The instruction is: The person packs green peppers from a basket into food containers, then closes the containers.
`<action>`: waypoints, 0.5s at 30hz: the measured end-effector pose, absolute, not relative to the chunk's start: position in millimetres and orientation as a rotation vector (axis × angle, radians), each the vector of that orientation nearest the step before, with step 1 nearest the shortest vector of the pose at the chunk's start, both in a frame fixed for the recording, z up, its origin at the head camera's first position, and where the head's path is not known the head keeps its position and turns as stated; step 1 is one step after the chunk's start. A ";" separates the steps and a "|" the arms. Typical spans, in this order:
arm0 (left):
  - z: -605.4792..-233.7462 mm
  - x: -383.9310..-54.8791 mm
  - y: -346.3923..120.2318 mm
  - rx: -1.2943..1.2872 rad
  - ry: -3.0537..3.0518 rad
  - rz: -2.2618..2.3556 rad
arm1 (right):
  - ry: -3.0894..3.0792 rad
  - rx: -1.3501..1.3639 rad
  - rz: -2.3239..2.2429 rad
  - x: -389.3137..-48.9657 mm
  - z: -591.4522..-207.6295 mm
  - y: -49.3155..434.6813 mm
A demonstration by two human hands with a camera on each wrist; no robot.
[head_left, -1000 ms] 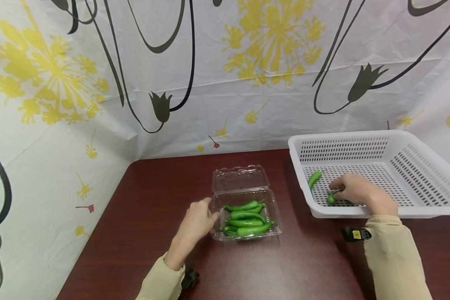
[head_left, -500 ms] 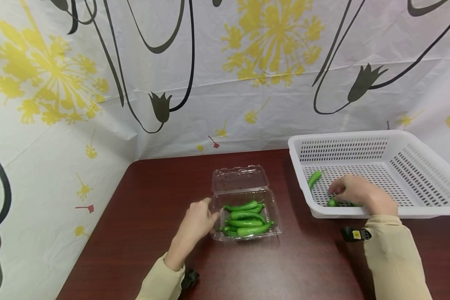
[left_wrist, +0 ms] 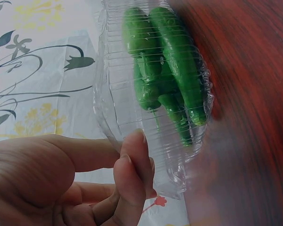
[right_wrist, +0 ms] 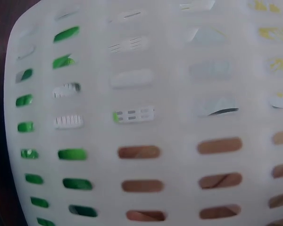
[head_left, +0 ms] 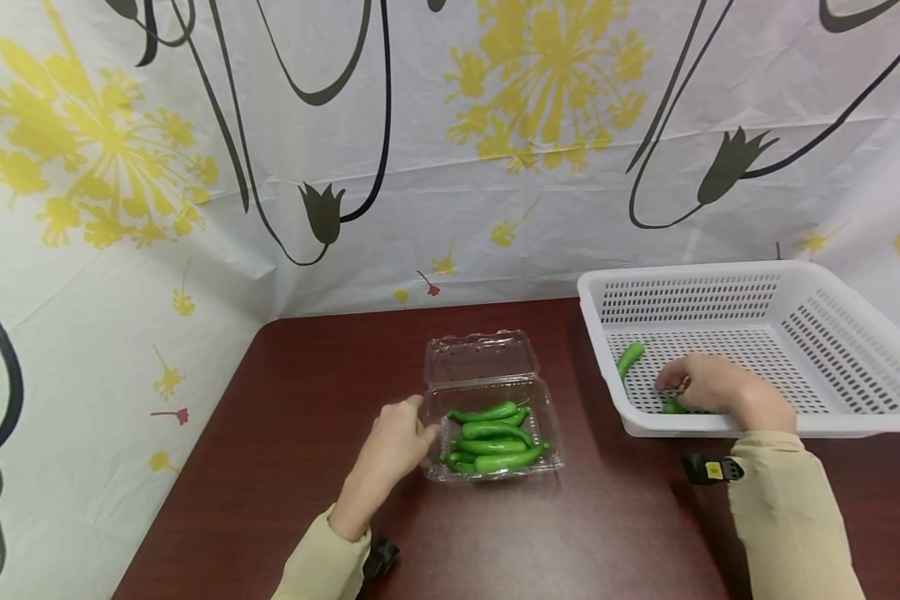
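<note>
Peppers [head_left: 492, 447] lie lengthwise left-to-right in a clear box [head_left: 482, 384] the left hand [head_left: 396, 437] pinches. Right hand [head_left: 712, 383] in basket [head_left: 690, 300]; its grip can't be told.

Head view: glossy red-brown table [head_left: 330, 367], at six o'clock. White backdrop cloth [head_left: 397, 142], creased, at nine and twelve. Print on cloth — yellow flower burst [head_left: 112, 150] at ten, second burst [head_left: 557, 67] at one, grey tulip [head_left: 726, 169] at two, small red flower [head_left: 182, 416] at eight. Wood grain — distinct in the left wrist view.

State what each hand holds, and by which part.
Left hand: clear container, pinched at its left rim. Right hand: at a green pepper; grip unclear.
</note>
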State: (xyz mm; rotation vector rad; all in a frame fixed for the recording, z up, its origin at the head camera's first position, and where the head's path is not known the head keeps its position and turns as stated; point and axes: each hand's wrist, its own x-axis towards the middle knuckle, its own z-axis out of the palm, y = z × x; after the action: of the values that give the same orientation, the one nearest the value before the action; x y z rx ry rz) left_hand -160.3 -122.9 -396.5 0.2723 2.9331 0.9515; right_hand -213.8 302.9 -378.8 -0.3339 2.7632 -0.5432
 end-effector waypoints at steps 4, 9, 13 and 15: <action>-395.8 -160.9 -122.5 0.271 2.930 0.953 | 2.750 -0.312 -0.566 -213.4 -377.6 303.9; -395.8 -161.3 -122.1 0.265 2.927 0.955 | 2.741 -0.270 -0.567 -213.3 -376.4 303.8; -395.6 -160.5 -121.9 0.259 2.930 0.951 | 2.736 -0.225 -0.547 -211.9 -376.5 303.4; -395.2 -160.2 -121.6 0.257 2.931 0.947 | 2.731 -0.212 -0.542 -210.8 -376.2 303.9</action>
State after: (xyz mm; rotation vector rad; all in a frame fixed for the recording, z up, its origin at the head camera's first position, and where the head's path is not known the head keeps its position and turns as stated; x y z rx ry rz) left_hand -160.2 -121.6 -395.2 0.2572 2.9309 0.9468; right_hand -210.8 303.9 -376.2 -0.2121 2.7310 -0.5422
